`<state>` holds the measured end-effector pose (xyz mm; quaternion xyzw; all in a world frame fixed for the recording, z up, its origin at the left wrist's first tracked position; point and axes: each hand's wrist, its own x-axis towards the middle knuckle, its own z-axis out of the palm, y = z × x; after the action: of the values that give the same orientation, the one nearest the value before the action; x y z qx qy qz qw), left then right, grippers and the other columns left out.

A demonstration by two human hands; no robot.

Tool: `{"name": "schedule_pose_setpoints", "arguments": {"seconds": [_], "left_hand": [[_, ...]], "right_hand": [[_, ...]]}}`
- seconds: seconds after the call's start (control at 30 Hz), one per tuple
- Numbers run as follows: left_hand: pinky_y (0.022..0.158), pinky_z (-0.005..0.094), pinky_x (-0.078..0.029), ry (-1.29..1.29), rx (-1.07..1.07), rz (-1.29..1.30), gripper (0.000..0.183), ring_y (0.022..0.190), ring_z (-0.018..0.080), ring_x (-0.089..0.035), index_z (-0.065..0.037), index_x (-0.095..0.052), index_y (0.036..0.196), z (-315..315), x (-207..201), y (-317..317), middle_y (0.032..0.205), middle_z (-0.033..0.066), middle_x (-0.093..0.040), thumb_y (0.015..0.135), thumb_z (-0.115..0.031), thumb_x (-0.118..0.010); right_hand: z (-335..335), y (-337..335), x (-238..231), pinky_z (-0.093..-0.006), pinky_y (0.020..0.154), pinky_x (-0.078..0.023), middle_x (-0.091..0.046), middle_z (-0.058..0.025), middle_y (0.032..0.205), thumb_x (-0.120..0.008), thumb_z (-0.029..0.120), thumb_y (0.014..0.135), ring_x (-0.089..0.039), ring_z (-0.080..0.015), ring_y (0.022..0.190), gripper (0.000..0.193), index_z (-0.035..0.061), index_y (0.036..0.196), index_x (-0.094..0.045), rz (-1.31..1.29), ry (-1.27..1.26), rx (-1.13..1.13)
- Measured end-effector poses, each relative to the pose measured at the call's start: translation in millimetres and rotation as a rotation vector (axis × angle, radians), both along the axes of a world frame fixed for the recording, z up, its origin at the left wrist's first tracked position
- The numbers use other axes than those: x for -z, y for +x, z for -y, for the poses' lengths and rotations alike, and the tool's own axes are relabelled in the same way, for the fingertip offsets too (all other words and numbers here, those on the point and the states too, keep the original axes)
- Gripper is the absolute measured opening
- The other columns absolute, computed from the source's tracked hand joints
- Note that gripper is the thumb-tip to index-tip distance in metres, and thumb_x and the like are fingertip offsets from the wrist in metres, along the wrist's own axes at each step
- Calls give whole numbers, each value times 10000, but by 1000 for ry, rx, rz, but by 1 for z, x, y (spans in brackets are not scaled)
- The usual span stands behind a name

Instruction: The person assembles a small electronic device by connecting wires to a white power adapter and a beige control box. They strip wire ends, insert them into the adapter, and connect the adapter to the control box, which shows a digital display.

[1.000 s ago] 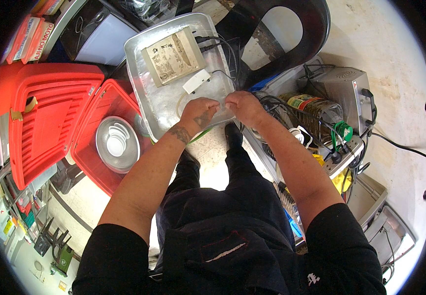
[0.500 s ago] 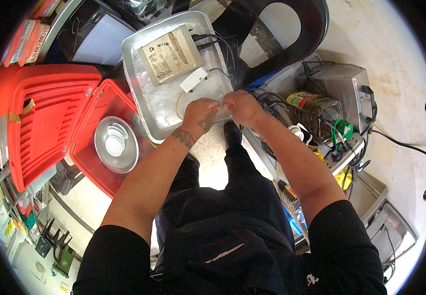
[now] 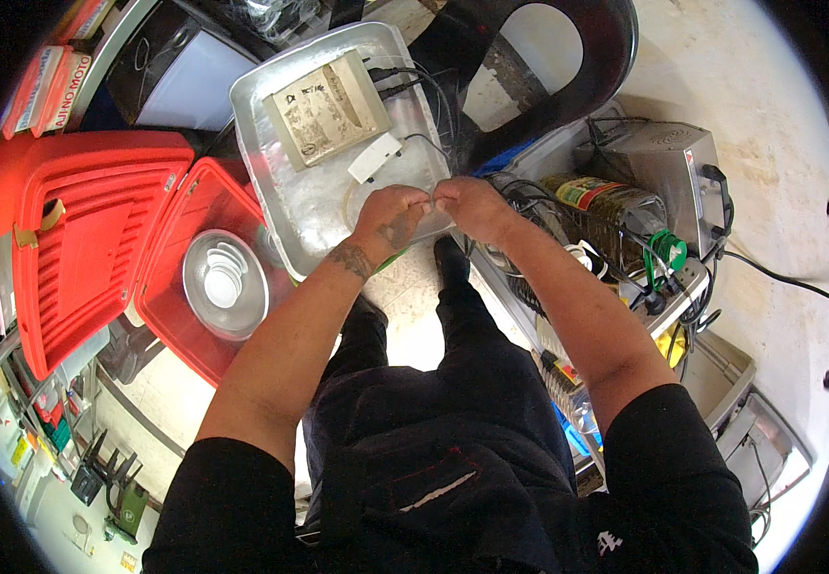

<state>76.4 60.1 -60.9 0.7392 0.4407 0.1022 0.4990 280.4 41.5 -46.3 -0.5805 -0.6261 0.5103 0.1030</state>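
Note:
Both my hands are closed and meet fingertip to fingertip over the near right corner of a shallow metal tray. My left hand pinches with its knuckles up, and my right hand pinches opposite it. Whatever is between the fingers is too small or hidden to make out. Inside the tray lies a worn beige box with black plugs and cables at its right side. Nearer my hands is a small white box with a thin dark cable. A thin green edge shows beside my left wrist.
On the left stands an open red bin with a metal bowl holding white dishes. A black chair is behind the tray. To the right are tangled cables, a large green-capped bottle and a metal appliance.
My fingertips have come slightly closer together. The tray and its contents sit a little further left in view. The green edge by my left wrist now shows more.

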Motion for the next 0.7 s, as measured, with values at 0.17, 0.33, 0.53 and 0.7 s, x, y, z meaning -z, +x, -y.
{"name": "schedule_pose_setpoints", "arguments": {"seconds": [0.17,0.33,0.53,0.7], "left_hand": [[798,403,-510,168,143,50,168,872,336,-644,-40,-691,976,-6,4,-10,888,146,-659,882,-171,-645],[810,347,-513,-49,-21,-64,168,871,259,-646,-55,-702,1019,8,1,-9,943,139,-668,909,-163,-633],[866,287,-520,-885,-311,336,238,926,135,-644,-16,-690,1117,0,15,-12,1039,51,-700,954,-186,-656],[858,272,-522,-917,-361,348,259,907,123,-641,-8,-676,1146,-2,21,-15,1046,37,-692,942,-168,-688]], "right_hand": [[12,-8,3,-448,838,-479,-658,-166,888,-633,112,869,-622,-373,900,98,35,918,-667,62,287,-26],[17,-13,6,-460,870,-463,-664,-142,862,-635,122,846,-620,-360,880,76,56,858,-670,113,452,25],[14,-8,4,-441,890,-452,-664,-123,902,-664,83,821,-612,-344,922,81,53,896,-675,106,456,-37],[16,-12,0,-456,840,-485,-666,-114,874,-682,152,802,-623,-307,965,139,92,924,-711,143,571,35]]}}
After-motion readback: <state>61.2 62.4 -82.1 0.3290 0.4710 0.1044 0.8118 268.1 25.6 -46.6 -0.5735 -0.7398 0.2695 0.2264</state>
